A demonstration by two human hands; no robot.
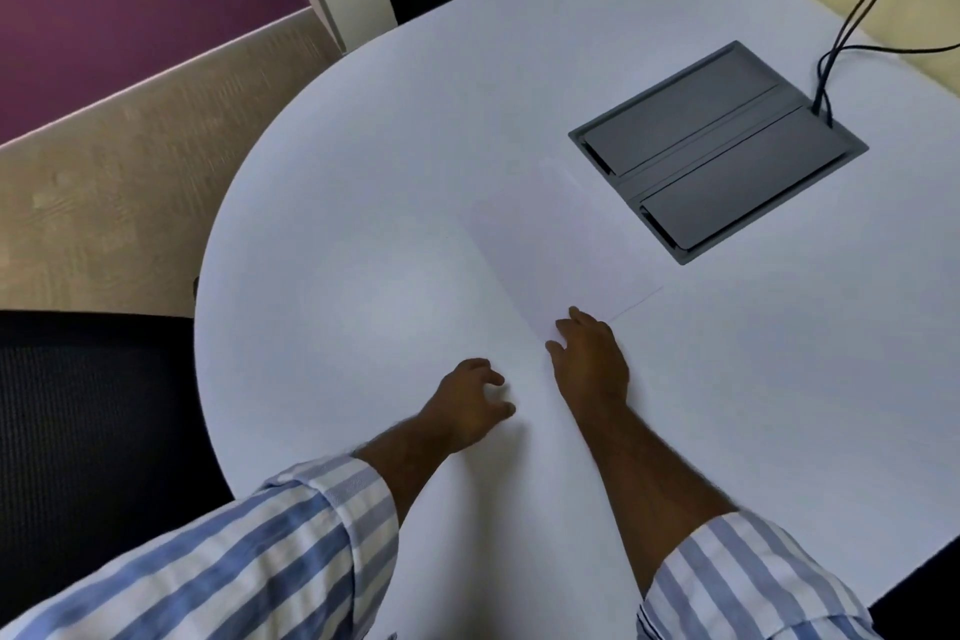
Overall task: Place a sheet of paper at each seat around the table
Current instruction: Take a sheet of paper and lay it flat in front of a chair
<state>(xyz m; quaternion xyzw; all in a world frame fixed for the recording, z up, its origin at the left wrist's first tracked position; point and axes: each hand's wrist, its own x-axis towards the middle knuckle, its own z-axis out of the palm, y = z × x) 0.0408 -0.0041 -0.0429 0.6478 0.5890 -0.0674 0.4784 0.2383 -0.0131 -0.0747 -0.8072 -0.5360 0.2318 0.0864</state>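
The right hand (589,359) lay flat at mid-frame, pinning the sheet (550,250) to the table (322,203), probably to square it. The left hand (470,403), fingers curled, grasped nothing.

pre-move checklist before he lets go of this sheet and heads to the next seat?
1. Sheet of paper lying flat on the table: ok, faint edges show it flat.
2. Sheet clear of the grey cable box: ok, a gap shows between them.
3. Right hand on the sheet's near corner: ok, fingers spread flat on it.
4. Left hand free: cannot tell, fingers curled on the white surface, any sheet under them does not show.
5. Sheet at a seat: cannot tell, the nearest black chair stands off to the left.
6. Spare sheets for remaining seats: cannot tell, none distinguishable.
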